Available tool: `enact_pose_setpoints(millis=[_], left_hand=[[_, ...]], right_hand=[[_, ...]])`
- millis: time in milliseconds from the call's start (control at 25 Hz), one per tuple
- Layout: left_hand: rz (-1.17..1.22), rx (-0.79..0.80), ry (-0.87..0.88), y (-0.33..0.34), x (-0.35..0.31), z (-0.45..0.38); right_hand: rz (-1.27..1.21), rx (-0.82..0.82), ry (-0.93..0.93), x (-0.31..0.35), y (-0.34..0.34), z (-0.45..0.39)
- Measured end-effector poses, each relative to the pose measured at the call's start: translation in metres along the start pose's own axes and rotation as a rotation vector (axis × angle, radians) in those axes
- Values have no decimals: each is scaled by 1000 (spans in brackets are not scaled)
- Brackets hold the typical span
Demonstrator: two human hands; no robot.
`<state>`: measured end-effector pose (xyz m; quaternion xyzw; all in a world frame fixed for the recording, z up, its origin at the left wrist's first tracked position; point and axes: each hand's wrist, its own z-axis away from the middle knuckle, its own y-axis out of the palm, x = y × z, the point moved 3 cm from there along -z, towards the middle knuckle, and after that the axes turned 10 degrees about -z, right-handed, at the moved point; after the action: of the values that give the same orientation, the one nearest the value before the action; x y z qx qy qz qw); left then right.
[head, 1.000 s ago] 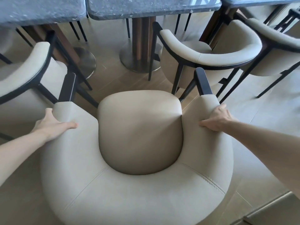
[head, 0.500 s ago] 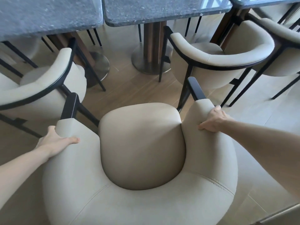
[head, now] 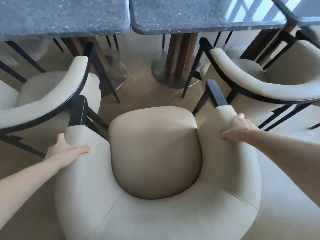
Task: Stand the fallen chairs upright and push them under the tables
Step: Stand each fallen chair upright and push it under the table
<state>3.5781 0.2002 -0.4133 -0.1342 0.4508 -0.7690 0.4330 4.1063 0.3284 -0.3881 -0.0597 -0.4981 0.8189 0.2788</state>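
Both hands, the left hand (head: 66, 150) and right hand (head: 239, 128), are gripping the upright chair (head: 155, 153) by its armrests, fingers wrapped around, facing the worktop (head: 199, 14) just ahead.

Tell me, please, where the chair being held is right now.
The held chair stands upright at centre, between two neighbouring chairs, facing the gap between two table pedestals.

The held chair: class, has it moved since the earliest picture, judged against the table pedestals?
Yes. The held chair has moved forward, its seat front now nearer the right pedestal's base.
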Motion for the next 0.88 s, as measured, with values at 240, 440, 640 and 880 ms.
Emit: enact_pose_setpoints(millis=[240, 440, 640, 880], left_hand=[[39, -39, 31, -5, -65, -68], [88, -81, 53, -10, -130, -123], [96, -86, 5, -11, -155, -166], [52, -108, -39, -9, -152, -180]], right_hand=[[-45, -40, 11, 49, -7, -81], [-59, -86, 2, 90, -20, -158], [-31, -88, 1, 123, -20, -197], [23, -65, 36, 138, -16, -207]])
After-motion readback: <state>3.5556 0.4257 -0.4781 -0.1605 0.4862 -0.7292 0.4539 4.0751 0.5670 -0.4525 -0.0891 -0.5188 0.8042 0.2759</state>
